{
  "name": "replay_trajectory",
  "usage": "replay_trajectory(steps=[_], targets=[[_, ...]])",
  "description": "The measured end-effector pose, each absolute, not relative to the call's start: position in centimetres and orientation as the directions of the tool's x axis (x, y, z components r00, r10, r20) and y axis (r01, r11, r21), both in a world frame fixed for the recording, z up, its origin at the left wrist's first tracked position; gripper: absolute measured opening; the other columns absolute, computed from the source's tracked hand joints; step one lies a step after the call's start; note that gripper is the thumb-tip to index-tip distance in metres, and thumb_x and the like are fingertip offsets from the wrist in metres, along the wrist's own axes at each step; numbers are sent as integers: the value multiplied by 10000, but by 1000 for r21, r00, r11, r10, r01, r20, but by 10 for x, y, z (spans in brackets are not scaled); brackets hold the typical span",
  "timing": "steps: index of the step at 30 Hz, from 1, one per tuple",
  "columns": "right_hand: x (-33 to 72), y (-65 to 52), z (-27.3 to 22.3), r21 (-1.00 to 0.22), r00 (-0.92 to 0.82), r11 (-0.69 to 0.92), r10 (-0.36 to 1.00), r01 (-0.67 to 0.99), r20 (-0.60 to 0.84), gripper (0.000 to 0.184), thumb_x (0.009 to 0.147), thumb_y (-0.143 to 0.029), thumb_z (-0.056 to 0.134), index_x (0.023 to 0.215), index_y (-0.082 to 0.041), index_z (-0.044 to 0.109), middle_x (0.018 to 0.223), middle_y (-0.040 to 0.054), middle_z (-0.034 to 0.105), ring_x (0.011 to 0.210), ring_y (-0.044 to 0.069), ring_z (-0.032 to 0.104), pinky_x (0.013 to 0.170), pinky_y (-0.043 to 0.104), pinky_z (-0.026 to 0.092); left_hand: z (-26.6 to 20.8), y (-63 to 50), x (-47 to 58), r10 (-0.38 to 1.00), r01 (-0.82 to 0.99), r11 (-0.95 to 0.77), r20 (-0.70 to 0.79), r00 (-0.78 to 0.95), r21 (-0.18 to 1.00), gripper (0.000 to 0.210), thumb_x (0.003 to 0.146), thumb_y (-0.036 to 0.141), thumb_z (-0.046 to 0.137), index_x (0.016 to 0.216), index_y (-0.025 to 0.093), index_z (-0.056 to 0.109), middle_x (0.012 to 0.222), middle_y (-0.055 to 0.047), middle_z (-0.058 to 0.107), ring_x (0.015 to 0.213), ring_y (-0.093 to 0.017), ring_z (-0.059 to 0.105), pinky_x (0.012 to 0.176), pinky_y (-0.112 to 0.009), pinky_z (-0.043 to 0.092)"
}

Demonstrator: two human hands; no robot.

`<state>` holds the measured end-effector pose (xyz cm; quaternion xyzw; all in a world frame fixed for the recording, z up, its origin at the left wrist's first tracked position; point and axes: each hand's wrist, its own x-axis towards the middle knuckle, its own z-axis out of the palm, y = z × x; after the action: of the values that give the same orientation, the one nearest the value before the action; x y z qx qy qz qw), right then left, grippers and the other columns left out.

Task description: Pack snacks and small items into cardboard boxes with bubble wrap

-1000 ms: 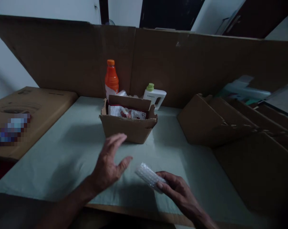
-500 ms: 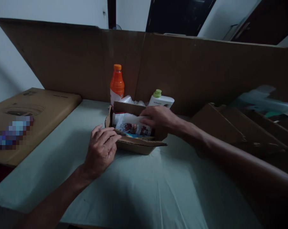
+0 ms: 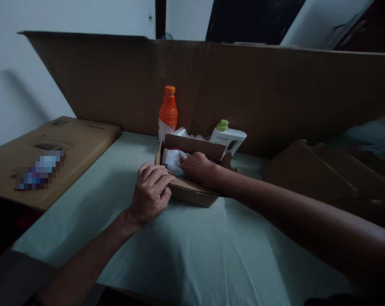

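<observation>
Two hands are at work on the box (image 3: pixel 192 196), and I steer them with that as my landmark. The right hand (image 3: pixel 199 165) reaches inside, fingertips buried at the packet (image 3: pixel 172 160), which sits in the left part of the box; I cannot tell whether they grip anything. The left hand (image 3: pixel 151 191) lies at the near left corner, fingers over the near flap (image 3: pixel 192 183), thumb lower; whether they pinch it, I cannot tell. I would let that hand steady the cardboard lightly, without bending the flap into the opening, and work the right with flat, gentle fingers so the packet doesn't crumple. I'd lift the right forearm a touch, since it crosses low over the near right rim. Beyond the box, bubble wrap (image 3: pixel 182 132), the orange bottle (image 3: pixel 168 111) and the white jug (image 3: pixel 224 137) stand close, so I'd avoid shoving backward.
</observation>
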<state>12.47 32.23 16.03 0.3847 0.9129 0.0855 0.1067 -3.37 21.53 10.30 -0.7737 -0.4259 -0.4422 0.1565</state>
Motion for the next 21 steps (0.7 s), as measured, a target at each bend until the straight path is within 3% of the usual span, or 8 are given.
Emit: replay_trajectory(steps=[1, 3, 5, 8, 11, 13, 16, 21], targets=[[127, 320, 168, 251, -666, 672, 736, 696, -121, 72, 855, -179, 715, 879, -115, 736, 832, 168, 764, 850, 297, 755, 718, 357, 525, 103, 214, -35, 511, 806, -575, 831, 219, 142, 337, 826, 57, 557, 1120, 196, 650, 1031, -75, 681, 1106, -257, 633, 1087, -498, 460], [143, 311, 189, 276, -608, 597, 792, 753, -55, 253, 857, -380, 748, 860, -127, 738, 782, 158, 751, 798, 301, 738, 681, 357, 498, 101, 210, -41, 491, 820, -543, 860, 136, 180, 472, 849, 100, 575, 1314, 185, 558, 1221, -125, 630, 1219, -274, 580, 1097, -489, 466], [179, 295, 209, 256, -512, 469, 848, 845, 135, 393, 893, -542, 673, 867, -155, 738, 800, 140, 748, 792, 282, 717, 678, 354, 464, 94, 204, -54, 510, 822, -497, 860, 19, 276, 585, 875, 153, 588, 1441, 182, 442, 1362, -160, 557, 1300, -283, 532, 1112, -488, 458], [250, 257, 213, 7, -263, 299, 827, 954, 497, 381, 962, -535, 533, 899, -217, 734, 846, 108, 753, 776, 225, 690, 681, 357, 441, 69, 198, -79, 659, 749, -408, 736, -154, 522, 606, 888, 217, 591, 1466, 173, 414, 1387, -169, 552, 1297, -286, 546, 1104, -497, 459], [295, 220, 171, -379, -95, 264, 908, 887, 408, 327, 897, -531, 550, 901, -248, 713, 831, 85, 754, 670, 194, 677, 616, 325, 489, 39, 207, -91, 830, 570, -323, 516, -213, 755, 669, 846, 277, 635, 1472, 183, 419, 1432, -172, 533, 1311, -311, 542, 1110, -525, 439], [296, 209, 128, -524, -75, 199, 966, 828, 248, 412, 812, -548, 608, 1052, -223, 691, 871, 87, 758, 604, 196, 653, 589, 340, 519, 26, 220, -86, 898, 422, -263, 380, -220, 867, 774, 787, 308, 685, 1495, 198, 392, 1503, -176, 475, 1372, -342, 487, 1132, -546, 404], [265, 214, 75, -679, -125, 165, 986, 716, 108, 572, 770, -551, 625, 1213, -192, 582, 1040, 117, 746, 599, 193, 648, 600, 359, 540, 21, 240, -65, 964, 202, -189, 221, -146, 961, 865, 714, 325, 728, 1495, 191, 380, 1527, -175, 457, 1414, -367, 436, 1140, -546, 386], [219, 230, 46, -765, -61, 137, 990, 629, 127, 451, 777, -570, 592, 1036, -204, 538, 953, 94, 723, 595, 202, 639, 599, 364, 514, 27, 231, -46, 979, 112, -190, 197, -52, 975, 762, 709, 321, 701, 1413, 168, 454, 1333, -143, 624, 1255, -321, 583, 1089, -482, 453]])
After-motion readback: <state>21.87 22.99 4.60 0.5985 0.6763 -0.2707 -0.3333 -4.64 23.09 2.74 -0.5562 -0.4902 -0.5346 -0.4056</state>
